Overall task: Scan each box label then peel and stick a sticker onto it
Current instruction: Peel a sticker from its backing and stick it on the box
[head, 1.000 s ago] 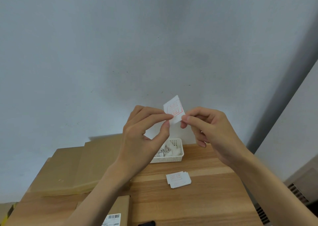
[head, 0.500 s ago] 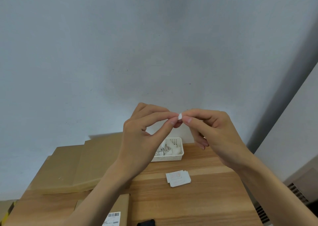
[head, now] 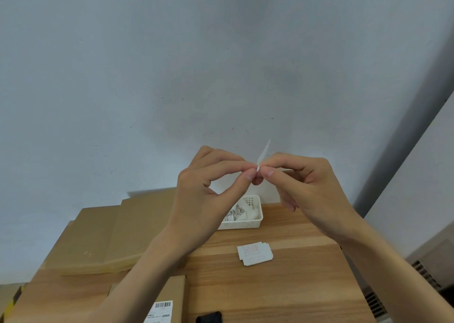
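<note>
Both my hands are raised in front of the wall, above the wooden table. My left hand (head: 206, 195) and my right hand (head: 302, 182) each pinch the lower end of a small white sticker sheet (head: 263, 153), which stands edge-on to the camera, its tip pointing up. On the table below lies a small stack of white stickers with red print (head: 255, 253). A cardboard box (head: 172, 298) with a barcode label (head: 161, 310) sits at the near edge, partly hidden by my left forearm.
A white perforated basket (head: 248, 222) with crumpled white paper scraps stands at the table's back. Flat cardboard boxes (head: 108, 236) are stacked at the left. A black object (head: 208, 317) peeks in at the bottom edge. A grey wall rises behind; the table's right edge drops off.
The sticker sheet, first face-on with its red print showing, has turned edge-on between my fingertips. Both hands stay together at about the same spot.
</note>
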